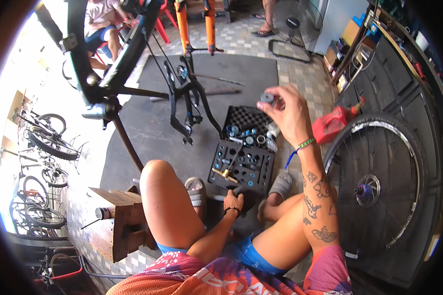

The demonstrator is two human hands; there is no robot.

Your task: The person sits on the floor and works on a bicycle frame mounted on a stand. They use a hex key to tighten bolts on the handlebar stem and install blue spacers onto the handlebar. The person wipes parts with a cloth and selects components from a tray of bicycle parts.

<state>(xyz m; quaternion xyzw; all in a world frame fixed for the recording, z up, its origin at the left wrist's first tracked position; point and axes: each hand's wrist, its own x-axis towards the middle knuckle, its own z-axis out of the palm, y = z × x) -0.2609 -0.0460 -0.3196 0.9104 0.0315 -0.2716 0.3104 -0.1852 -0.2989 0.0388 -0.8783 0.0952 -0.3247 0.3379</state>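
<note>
My right hand (pixel 289 112) is raised to the right of the tool case, its thumb and fingers closed on a small grey cylindrical piece with a hole in its end (pixel 267 98). Low between my knees, my left hand (pixel 234 200) is closed around a dark, cloth-like thing (pixel 249 197), whose kind I cannot make out. Just beyond it lies an open black tool case (pixel 215 169) with round pieces set in foam. A brass-coloured T-shaped tool (pixel 225 175) rests across it. Loose rings and small parts (pixel 251 136) fill the egg-crate-foam half (pixel 243 117).
A black bicycle frame (pixel 115 81) hangs at the left, with its rear triangle (pixel 186 91) and an orange fork (pixel 182 27) beyond. A wooden box (pixel 114 226) stands left. Right are a red fuel can (pixel 330 127) and a wheel (pixel 412 196). A person (pixel 103 24) sits far left.
</note>
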